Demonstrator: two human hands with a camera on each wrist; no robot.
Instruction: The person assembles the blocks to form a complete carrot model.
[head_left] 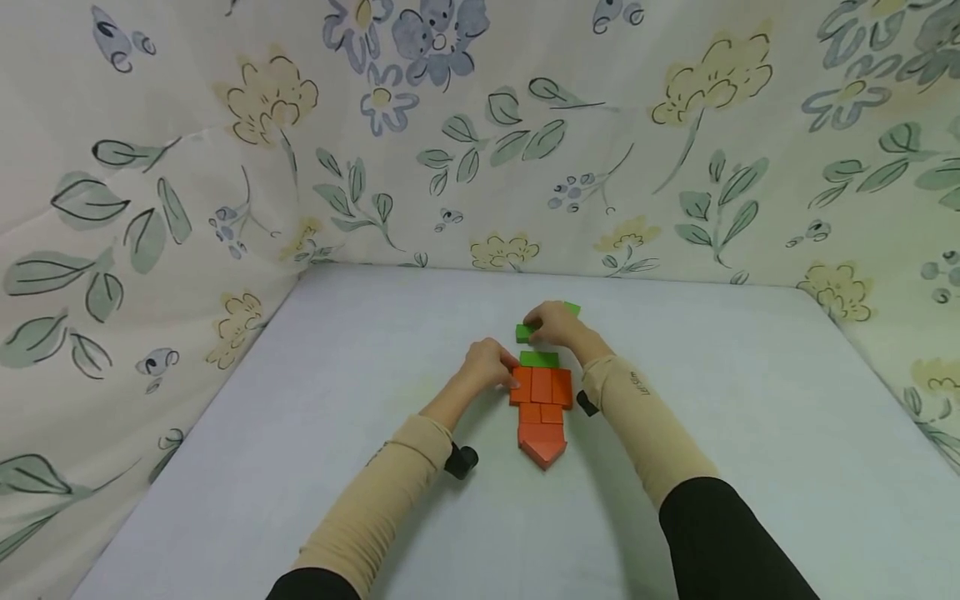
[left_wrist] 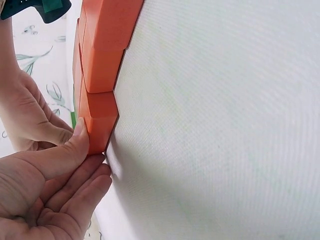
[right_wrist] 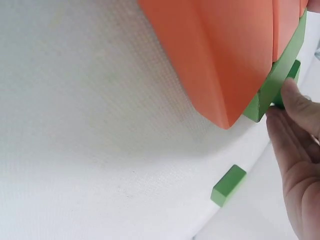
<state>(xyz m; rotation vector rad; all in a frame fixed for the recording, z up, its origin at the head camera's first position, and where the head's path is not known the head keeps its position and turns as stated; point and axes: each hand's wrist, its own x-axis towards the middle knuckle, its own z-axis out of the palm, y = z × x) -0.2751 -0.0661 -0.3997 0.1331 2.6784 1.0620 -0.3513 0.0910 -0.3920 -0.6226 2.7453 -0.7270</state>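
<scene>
Orange blocks (head_left: 542, 386) lie joined in a column, with a pointed orange block (head_left: 542, 444) at the near end. My left hand (head_left: 487, 364) holds the far left corner of the column: in the left wrist view its thumb lies on top of an orange block (left_wrist: 102, 125) and its fingers touch the end. A flat green block (head_left: 540, 359) lies against the column's far side. Just beyond it, my right hand (head_left: 557, 323) pinches another green block (head_left: 522, 333), partly hidden by the fingers, between thumb and fingers.
A loose green block (right_wrist: 229, 185) lies apart, beyond the right hand. The white tabletop (head_left: 360, 375) spreads around the blocks. Floral cloth (head_left: 465, 183) hangs along the table's back and sides. Small dark wrist cameras (head_left: 461, 461) sit under both forearms.
</scene>
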